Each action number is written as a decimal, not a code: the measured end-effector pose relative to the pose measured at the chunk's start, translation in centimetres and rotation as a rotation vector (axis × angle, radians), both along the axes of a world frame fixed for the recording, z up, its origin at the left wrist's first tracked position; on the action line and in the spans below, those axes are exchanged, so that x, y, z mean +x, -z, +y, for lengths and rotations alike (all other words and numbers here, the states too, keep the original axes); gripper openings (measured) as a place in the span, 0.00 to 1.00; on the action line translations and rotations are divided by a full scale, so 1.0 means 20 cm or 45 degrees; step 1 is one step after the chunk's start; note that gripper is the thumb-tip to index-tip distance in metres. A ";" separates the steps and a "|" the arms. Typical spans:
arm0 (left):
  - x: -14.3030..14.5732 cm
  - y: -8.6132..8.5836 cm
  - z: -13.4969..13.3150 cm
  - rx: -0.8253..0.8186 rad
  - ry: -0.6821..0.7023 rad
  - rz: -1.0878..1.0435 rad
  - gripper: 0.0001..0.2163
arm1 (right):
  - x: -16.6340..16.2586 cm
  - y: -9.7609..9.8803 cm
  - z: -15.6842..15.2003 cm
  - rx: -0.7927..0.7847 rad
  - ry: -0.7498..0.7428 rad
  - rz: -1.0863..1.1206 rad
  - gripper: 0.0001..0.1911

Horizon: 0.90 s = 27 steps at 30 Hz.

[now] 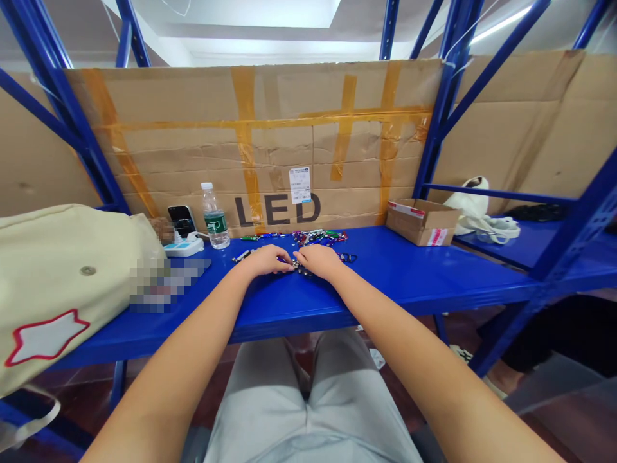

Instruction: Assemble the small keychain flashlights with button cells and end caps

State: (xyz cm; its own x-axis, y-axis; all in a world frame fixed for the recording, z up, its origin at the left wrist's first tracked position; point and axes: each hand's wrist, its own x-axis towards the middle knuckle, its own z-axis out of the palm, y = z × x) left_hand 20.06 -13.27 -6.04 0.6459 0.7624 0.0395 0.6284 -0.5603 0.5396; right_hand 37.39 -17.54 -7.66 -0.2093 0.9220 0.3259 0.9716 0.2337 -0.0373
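Note:
Close together near the middle of the blue table (400, 276), both hands bend over a small cluster of shiny metal pieces (303, 271). My left hand (270, 260) has its thumb and fingers drawn together at the left side of these pieces; what lies between the fingertips is too small to name. My right hand (320, 260) is curled with its fingertips at the same cluster, and its grip is partly hidden. Just beyond the hands lies a pile of small coloured metallic items (321, 237). Dark loop-shaped pieces (348, 258) rest right of my right hand.
A water bottle (215, 217), a white power strip (184, 246) and a phone (182, 220) stand at the back left. A cream bag (72, 257) covers the left end. An open cardboard box (423, 222) sits back right. Cardboard (193, 154) and blue posts (436, 122) enclose the table.

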 end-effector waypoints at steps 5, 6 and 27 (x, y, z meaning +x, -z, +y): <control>-0.02 0.01 0.03 0.192 0.005 0.013 0.11 | 0.03 -0.02 -0.01 0.157 0.057 0.067 0.23; -0.02 0.01 0.04 0.227 0.008 -0.009 0.10 | 0.04 -0.02 -0.01 0.173 0.062 0.093 0.23; -0.30 0.06 0.29 0.544 -0.666 0.261 0.11 | 0.30 -0.05 -0.04 -0.263 0.568 0.239 0.18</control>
State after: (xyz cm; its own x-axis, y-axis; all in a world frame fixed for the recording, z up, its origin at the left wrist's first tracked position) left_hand 14.13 -7.57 -7.22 0.2252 0.9197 0.3215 0.9386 -0.2933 0.1814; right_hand 43.34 -18.33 -6.60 0.2628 0.9571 0.1219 0.9472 -0.2318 -0.2217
